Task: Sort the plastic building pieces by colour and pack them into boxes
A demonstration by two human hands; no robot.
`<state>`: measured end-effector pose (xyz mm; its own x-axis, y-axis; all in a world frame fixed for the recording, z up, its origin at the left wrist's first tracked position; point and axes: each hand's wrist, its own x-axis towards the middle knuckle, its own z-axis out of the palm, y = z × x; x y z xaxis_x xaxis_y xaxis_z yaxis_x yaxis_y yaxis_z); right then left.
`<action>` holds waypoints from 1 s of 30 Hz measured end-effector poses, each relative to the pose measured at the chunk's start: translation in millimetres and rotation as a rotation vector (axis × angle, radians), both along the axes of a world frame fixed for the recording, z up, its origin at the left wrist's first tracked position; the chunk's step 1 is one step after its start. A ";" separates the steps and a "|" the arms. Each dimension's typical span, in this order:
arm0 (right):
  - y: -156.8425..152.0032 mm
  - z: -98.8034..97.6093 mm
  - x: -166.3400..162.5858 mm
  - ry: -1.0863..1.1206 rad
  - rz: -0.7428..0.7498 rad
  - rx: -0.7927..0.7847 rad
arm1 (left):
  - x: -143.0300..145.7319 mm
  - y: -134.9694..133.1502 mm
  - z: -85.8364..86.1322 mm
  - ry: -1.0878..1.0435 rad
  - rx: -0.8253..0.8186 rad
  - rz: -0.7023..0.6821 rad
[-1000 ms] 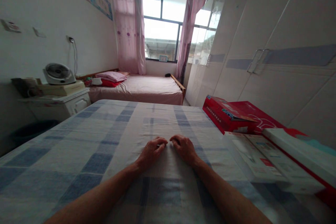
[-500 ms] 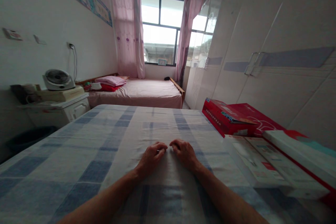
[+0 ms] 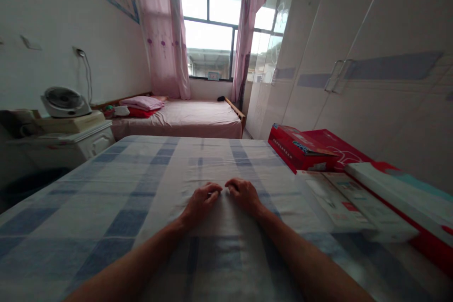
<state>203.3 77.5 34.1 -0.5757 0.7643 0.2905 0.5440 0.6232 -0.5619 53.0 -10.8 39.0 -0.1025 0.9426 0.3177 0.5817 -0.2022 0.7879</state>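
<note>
Both hands rest on a blue-and-white checked sheet (image 3: 152, 198), which covers the flat surface in front of me. My left hand (image 3: 203, 199) lies palm down, fingers loosely bent, with a small gap between thumb and forefinger. Facing it across a narrow gap, my right hand (image 3: 244, 194) also lies palm down with its fingers slightly curled. Fingertips point toward each other without touching. No object shows in either hand, though the undersides of the fingers are hidden.
At the right lie a red box (image 3: 300, 148), white flat boxes (image 3: 348, 203) and a long white box (image 3: 392, 193). White wardrobe doors (image 3: 318, 47) rise behind them. A fan (image 3: 66, 102) stands on a cabinet at the left. Beyond is a pink-covered bed (image 3: 198, 115) below a window.
The view has shifted slightly, so the room sits a little higher and further left in it. My hands keep the same pose on the sheet.
</note>
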 end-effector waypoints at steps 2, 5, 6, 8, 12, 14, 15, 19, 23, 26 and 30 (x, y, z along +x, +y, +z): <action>0.7 -0.1 0.0 -0.002 0.006 -0.005 | -0.8 0.4 -0.9 0.007 0.001 -0.011; 1.0 -1.1 0.3 0.005 0.013 -0.001 | -1.9 1.2 -2.7 0.017 0.014 -0.018; 0.8 -1.2 0.5 0.011 0.016 0.006 | -2.1 1.5 -3.0 0.018 0.021 -0.017; 0.2 -0.9 0.7 0.016 0.020 0.022 | -2.2 2.0 -3.3 0.021 0.032 -0.012; -0.9 1.1 0.8 -0.005 0.009 0.026 | -1.5 2.5 -3.0 0.026 0.032 -0.001; -0.8 1.5 0.7 -0.009 0.006 0.021 | -1.2 2.4 -3.0 0.026 0.034 -0.003; -0.6 1.3 0.6 -0.008 0.006 0.021 | -1.1 2.2 -3.0 0.025 0.036 -0.005; 0.4 0.2 0.3 -0.008 0.009 0.028 | -0.9 1.4 -2.5 0.017 0.042 -0.007; 0.4 -0.1 0.1 -0.016 0.004 0.022 | -1.2 1.2 -2.2 0.025 0.039 -0.006; 0.8 -0.8 0.1 -0.015 -0.001 0.017 | -1.6 1.6 -2.9 0.028 0.037 -0.011; 2.0 -2.0 0.3 -0.003 0.003 0.019 | -1.4 1.4 -2.9 0.026 0.031 -0.011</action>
